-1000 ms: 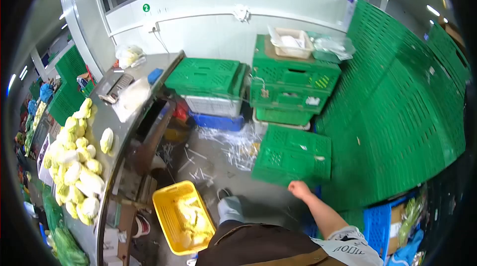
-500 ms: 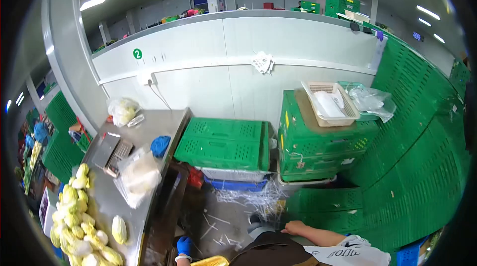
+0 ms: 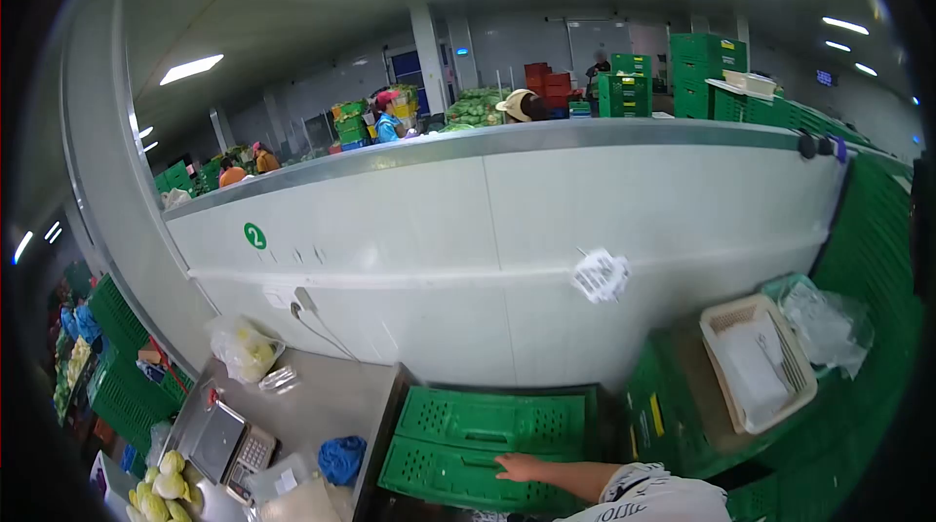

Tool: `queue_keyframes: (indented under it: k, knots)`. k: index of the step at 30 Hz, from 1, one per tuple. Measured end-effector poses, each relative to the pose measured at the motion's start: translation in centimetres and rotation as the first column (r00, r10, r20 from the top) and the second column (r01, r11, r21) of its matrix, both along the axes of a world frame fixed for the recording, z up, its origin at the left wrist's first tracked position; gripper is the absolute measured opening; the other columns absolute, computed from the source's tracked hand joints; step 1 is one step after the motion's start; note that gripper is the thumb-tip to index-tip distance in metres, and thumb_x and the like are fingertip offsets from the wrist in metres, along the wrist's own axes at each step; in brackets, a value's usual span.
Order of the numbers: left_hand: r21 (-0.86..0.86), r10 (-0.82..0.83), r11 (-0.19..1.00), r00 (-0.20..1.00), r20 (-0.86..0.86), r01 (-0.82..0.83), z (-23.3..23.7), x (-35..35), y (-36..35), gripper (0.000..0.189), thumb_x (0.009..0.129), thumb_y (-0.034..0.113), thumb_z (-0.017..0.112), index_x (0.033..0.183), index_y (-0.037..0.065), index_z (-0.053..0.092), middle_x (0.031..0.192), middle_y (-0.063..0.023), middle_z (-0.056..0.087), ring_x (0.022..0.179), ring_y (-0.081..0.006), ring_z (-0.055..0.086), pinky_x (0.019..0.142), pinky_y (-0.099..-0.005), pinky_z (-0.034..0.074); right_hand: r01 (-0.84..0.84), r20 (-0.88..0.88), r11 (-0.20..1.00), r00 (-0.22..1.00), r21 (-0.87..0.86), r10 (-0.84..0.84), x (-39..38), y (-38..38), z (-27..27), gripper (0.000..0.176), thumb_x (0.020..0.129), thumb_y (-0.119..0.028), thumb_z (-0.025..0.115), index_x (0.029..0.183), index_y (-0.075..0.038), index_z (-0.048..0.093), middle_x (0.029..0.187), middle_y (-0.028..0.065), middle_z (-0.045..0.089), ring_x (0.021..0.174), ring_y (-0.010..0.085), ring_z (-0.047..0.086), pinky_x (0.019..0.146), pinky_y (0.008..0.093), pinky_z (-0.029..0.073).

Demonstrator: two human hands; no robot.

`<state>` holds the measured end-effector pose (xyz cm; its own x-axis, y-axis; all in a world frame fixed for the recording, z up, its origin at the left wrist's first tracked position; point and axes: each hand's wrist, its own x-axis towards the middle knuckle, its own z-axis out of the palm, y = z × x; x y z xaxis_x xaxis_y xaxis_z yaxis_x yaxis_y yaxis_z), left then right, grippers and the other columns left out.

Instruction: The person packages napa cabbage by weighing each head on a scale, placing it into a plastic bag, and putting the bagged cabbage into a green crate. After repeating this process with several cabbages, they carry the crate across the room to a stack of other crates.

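My right hand [image 3: 521,467] reaches in from the right over a green plastic crate [image 3: 429,468], fingers stretched out across its perforated top, close to the handle slot. A second green crate panel [image 3: 456,417] lies just behind it. My left hand is out of view. On the steel table [image 3: 336,381] to the left, a crumpled blue plastic bag [image 3: 342,461] lies nearest the crates, beside some clear plastic bags [image 3: 297,495].
Pale yellow-green vegetables [image 3: 161,495] are heaped beside a weighing scale [image 3: 234,446]. A beige basket [image 3: 722,324] stands on green crates [image 3: 648,395] at the right. A white partition [image 3: 419,230] spans the front; people and stacked crates are beyond.
The view has tilted up, and my left hand has dropped out of it. My right hand has moved from beside my leg forward over the green crate.
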<state>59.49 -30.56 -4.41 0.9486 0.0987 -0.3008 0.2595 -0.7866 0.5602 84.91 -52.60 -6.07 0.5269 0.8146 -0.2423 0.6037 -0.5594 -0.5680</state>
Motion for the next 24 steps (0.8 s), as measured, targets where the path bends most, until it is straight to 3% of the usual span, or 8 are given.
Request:
queue_keyframes:
  k: [3,9,13,16,19,21,23,24]
  knots:
    - [0.041,-0.036,0.999,0.999,0.006,0.036,1.9,6.9,1.6,0.029,0.08,0.023,0.06,0.104,0.007,0.059,0.105,-0.0151,0.061,0.096,-0.0318,0.059,0.083,-0.0449,0.048,-0.146,-0.081,0.966,0.988,-0.215,0.131,6.2,3.7,-0.8,0.063,0.09,-0.044,0.055,0.134,-0.003,0.036,0.132,0.0238,0.044,0.122,0.0411,0.045,0.097,0.0495,0.042]
    - [0.108,-0.121,0.987,0.993,-0.005,0.121,2.3,15.1,3.6,0.042,0.08,0.026,0.061,0.115,0.004,0.052,0.114,-0.0173,0.057,0.102,-0.0326,0.057,0.087,-0.0468,0.046,-0.19,-0.168,0.927,0.976,-0.323,0.141,8.2,6.7,-4.8,0.071,0.086,-0.04,0.06,0.136,0.0,0.032,0.127,0.0241,0.046,0.116,0.0414,0.048,0.094,0.0555,0.041]
    - [0.138,-0.184,0.973,0.983,-0.025,0.186,1.3,17.9,3.9,0.051,0.081,0.028,0.062,0.122,0.002,0.047,0.12,-0.0187,0.055,0.107,-0.0331,0.055,0.089,-0.048,0.044,-0.107,-0.105,0.95,0.991,-0.293,0.079,9.6,7.6,-4.9,0.052,0.084,-0.037,0.059,0.12,-0.001,0.048,0.105,0.0221,0.059,0.101,0.0389,0.057,0.087,0.0546,0.045]
    - [0.174,-0.245,0.953,0.969,-0.04,0.248,-0.2,18.6,4.4,0.057,0.081,0.03,0.063,0.128,0.001,0.044,0.124,-0.0198,0.053,0.11,-0.0335,0.054,0.091,-0.049,0.043,0.077,0.027,0.997,0.997,-0.018,-0.077,12.4,6.6,2.2,0.038,0.084,-0.04,0.055,0.101,-0.007,0.057,0.086,0.0155,0.064,0.082,0.0366,0.061,0.068,0.05,0.051]
    - [0.204,-0.323,0.923,0.945,-0.048,0.326,-3.3,17.6,4.6,0.064,0.082,0.031,0.063,0.133,0.0,0.04,0.129,-0.0209,0.051,0.113,-0.0339,0.052,0.093,-0.0499,0.042,0.179,0.438,0.977,0.873,0.118,-0.213,17.9,4.9,7.5,0.022,0.084,-0.028,0.056,0.085,-0.007,0.054,0.081,0.0127,0.062,0.078,0.0332,0.061,0.066,0.047,0.05]
    - [0.228,-0.394,0.889,0.917,-0.062,0.397,-5.3,17.8,4.3,0.069,0.082,0.032,0.064,0.137,-0.001,0.038,0.132,-0.0217,0.05,0.116,-0.0342,0.052,0.094,-0.0505,0.041,0.169,0.74,0.974,0.634,0.151,-0.225,21.1,3.4,10.2,0.013,0.079,-0.021,0.058,0.087,-0.011,0.056,0.085,0.0054,0.055,0.084,0.0238,0.056,0.071,0.0368,0.048]
    - [0.143,-0.455,0.856,0.856,-0.244,0.496,3.3,23.6,1.4,0.076,0.077,0.034,0.064,0.14,0.003,0.036,0.136,-0.0234,0.045,0.118,-0.0392,0.049,0.098,-0.0508,0.039,0.001,0.786,0.999,0.618,0.04,-0.032,21.5,3.6,11.6,0.012,0.077,-0.018,0.058,0.088,-0.012,0.056,0.088,0.0042,0.052,0.087,0.0213,0.053,0.07,0.0349,0.047]
    - [0.187,-0.484,0.839,0.858,-0.174,0.511,-1.2,24.8,1.3,0.073,0.078,0.04,0.063,0.138,0.005,0.04,0.135,-0.0233,0.047,0.118,-0.0399,0.05,0.097,-0.0509,0.04,-0.042,0.797,0.998,0.604,0.041,-0.007,21.0,4.0,12.2,0.012,0.077,-0.016,0.057,0.088,-0.011,0.055,0.087,0.0043,0.051,0.087,0.021,0.053,0.07,0.0346,0.046]
